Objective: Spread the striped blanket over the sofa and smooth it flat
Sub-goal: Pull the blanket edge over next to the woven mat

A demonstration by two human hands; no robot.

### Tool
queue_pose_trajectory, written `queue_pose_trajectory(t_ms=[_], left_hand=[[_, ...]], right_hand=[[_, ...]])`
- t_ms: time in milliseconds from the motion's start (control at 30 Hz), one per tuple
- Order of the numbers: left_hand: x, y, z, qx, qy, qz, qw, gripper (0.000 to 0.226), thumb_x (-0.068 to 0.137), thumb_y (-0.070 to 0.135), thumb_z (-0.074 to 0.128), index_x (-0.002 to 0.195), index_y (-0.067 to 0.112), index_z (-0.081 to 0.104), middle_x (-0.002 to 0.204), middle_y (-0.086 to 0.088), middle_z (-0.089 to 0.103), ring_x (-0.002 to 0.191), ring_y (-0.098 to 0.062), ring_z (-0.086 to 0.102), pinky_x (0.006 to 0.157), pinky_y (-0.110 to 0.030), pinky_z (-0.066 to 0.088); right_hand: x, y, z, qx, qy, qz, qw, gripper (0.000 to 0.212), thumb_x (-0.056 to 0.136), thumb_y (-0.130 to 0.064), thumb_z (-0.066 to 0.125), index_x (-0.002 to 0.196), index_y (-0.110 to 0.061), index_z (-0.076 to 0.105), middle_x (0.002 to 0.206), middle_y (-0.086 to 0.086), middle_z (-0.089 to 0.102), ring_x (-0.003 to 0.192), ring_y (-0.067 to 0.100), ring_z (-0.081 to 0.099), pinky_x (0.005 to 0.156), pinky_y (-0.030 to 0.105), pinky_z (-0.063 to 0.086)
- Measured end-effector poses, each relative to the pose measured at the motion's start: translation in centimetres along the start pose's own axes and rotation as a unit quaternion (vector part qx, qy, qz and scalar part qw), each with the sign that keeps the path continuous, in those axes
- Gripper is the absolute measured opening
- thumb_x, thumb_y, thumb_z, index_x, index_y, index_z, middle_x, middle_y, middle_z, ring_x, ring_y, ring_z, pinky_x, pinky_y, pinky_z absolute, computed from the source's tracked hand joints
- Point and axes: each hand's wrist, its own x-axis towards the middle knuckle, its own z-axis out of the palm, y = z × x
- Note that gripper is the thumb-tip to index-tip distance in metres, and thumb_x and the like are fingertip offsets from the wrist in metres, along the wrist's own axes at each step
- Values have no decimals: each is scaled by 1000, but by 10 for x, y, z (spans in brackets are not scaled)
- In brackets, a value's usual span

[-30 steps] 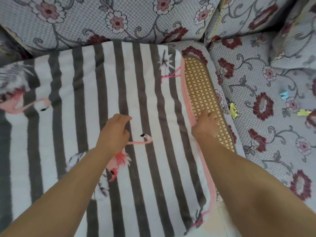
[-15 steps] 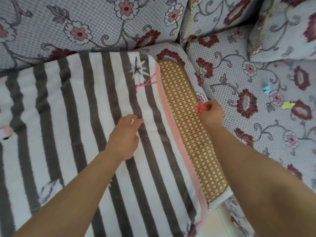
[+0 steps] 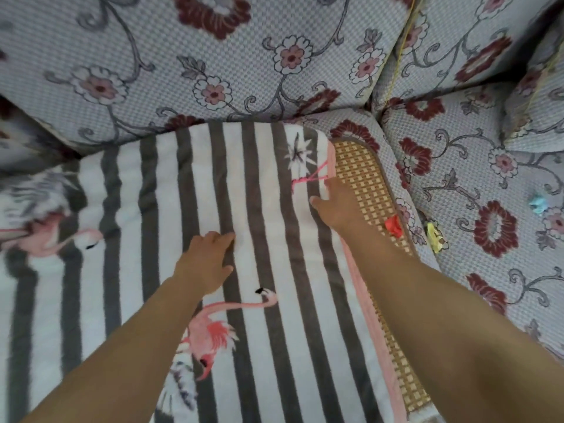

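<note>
Fleece is my guess for this grey-and-white striped blanket with pink flamingos (image 3: 262,227), and from the head view it lies over the seat of the grey floral-patterned sofa (image 3: 213,56), its pink-bound edge resting along a woven straw-coloured seat mat (image 3: 363,184). Left hand (image 3: 204,264) rests mid-blanket with fingers loosely bent and pinching nothing, while the right hand (image 3: 332,206) lies flat and spread at the pink hem near the far corner. Looks soft, light and floppy, so I'd say it bunches if shoved; better to pinch that hem or a corner to shift it, then sweep with flat palms.
</note>
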Motion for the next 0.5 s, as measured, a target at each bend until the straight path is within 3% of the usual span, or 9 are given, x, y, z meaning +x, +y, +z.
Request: queue_pose_trajectory(t_ms=[100, 233, 267, 300, 333, 367, 400, 433, 500], left_hand=[[-8, -7, 12, 27, -3, 47, 999, 57, 91, 31, 53, 144, 28, 33, 146, 0, 29, 129, -26, 29, 107, -41, 38], [-8, -17, 14, 10, 3, 78, 997, 43, 92, 26, 51, 135, 31, 45, 131, 2, 43, 119, -23, 38, 104, -40, 41], [-5, -19, 13, 1, -6, 81, 997, 41, 93, 26, 49, 133, 31, 47, 129, 2, 45, 118, -22, 40, 103, -39, 41], [-3, -21, 10, -20, -9, 81, 997, 39, 94, 26, 48, 132, 30, 48, 127, 1, 47, 117, -22, 42, 102, -39, 42], [-1, -23, 6, -53, -2, 77, 996, 38, 94, 26, 47, 132, 28, 49, 126, -1, 49, 116, -22, 45, 101, -39, 43], [2, -25, 0, -94, 13, 72, 993, 37, 95, 24, 48, 132, 26, 50, 126, -3, 51, 116, -23, 48, 100, -38, 43], [5, -26, -6, -137, 37, 64, 988, 38, 94, 22, 48, 133, 24, 49, 126, -4, 53, 116, -24, 50, 101, -37, 42], [7, -26, -12, -176, 69, 52, 981, 40, 94, 20, 49, 134, 22, 48, 128, -6, 53, 117, -24, 51, 102, -37, 41], [13, -26, -24, -225, 137, 24, 964, 43, 93, 17, 50, 136, 21, 47, 130, -6, 53, 119, -24, 52, 103, -35, 41]], right_hand=[[26, -30, 17, 61, 16, 59, 996, 47, 85, -33, 61, 124, -8, 50, 125, 13, 56, 118, 33, 52, 97, 33, 39], [62, -53, 18, 77, 86, 143, 983, 78, 88, -41, 57, 147, -5, 21, 151, 19, 28, 139, 36, 30, 114, 46, 27], [71, -60, 13, 109, 85, 162, 977, 82, 85, -44, 60, 147, -4, 24, 150, 18, 32, 137, 34, 34, 114, 45, 28], [77, -66, 9, 167, 78, 162, 969, 73, 83, -43, 63, 139, -3, 38, 139, 17, 47, 127, 31, 48, 110, 44, 35], [80, -77, 8, 199, 33, 153, 967, 50, 84, -36, 63, 120, -3, 54, 114, 14, 65, 102, 24, 64, 100, 43, 46], [78, -85, 4, 217, -22, 150, 964, 22, 88, -27, 60, 94, -6, 60, 80, 8, 70, 71, 16, 68, 84, 40, 54], [85, -88, 7, 207, -50, 131, 968, 17, 92, -19, 55, 79, -8, 57, 59, 3, 65, 52, 12, 63, 69, 34, 55], [76, -102, 7, 194, -45, 140, 970, 17, 92, -15, 51, 77, -9, 57, 60, 3, 66, 56, 14, 65, 64, 30, 53], [78, -106, 16, 130, 48, 108, 984, 17, 86, -24, 54, 98, -13, 60, 105, 13, 65, 103, 30, 61, 86, 38, 47]])
